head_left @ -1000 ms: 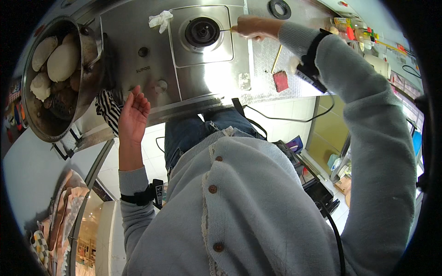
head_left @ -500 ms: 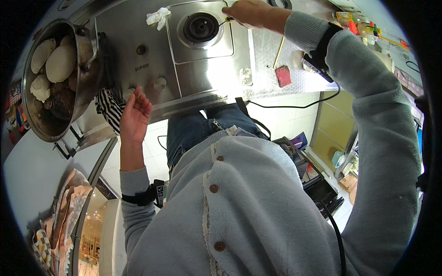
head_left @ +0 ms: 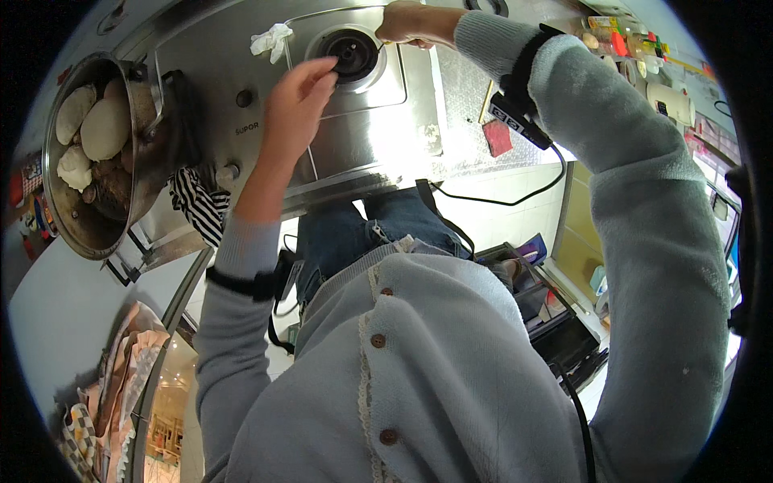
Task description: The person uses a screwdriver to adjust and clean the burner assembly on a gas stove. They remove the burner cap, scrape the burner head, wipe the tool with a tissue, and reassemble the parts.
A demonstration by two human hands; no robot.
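A steel gas stove top (head_left: 354, 145) lies before me, with a round dark burner (head_left: 349, 55) in a recessed panel. My right hand (head_left: 407, 24) is closed at the burner's right edge. A short, thin dark piece shows below its fingers; the rest of what it holds is hidden. My left hand (head_left: 298, 101) reaches over the stove, fingertips at the burner's left edge. Its thumb and index finger are stretched out and apart, and nothing shows between them. A crumpled white tissue (head_left: 271, 42) lies left of the burner. One stove knob (head_left: 228, 172) shows beside my left wrist.
At the left stands a big steel pot (head_left: 133, 193) with pale rounded pieces inside. A striped black-and-white cloth (head_left: 197, 205) hangs at the stove's front edge. Right of the burner lies a red pad (head_left: 497, 138); bottles (head_left: 636, 44) stand farther right. A black cable (head_left: 515, 197) hangs from my right wrist.
My left hand has moved up and right from the front knobs to the burner, its fingers stretching out. The right hand has shifted slightly left, closer to the burner.
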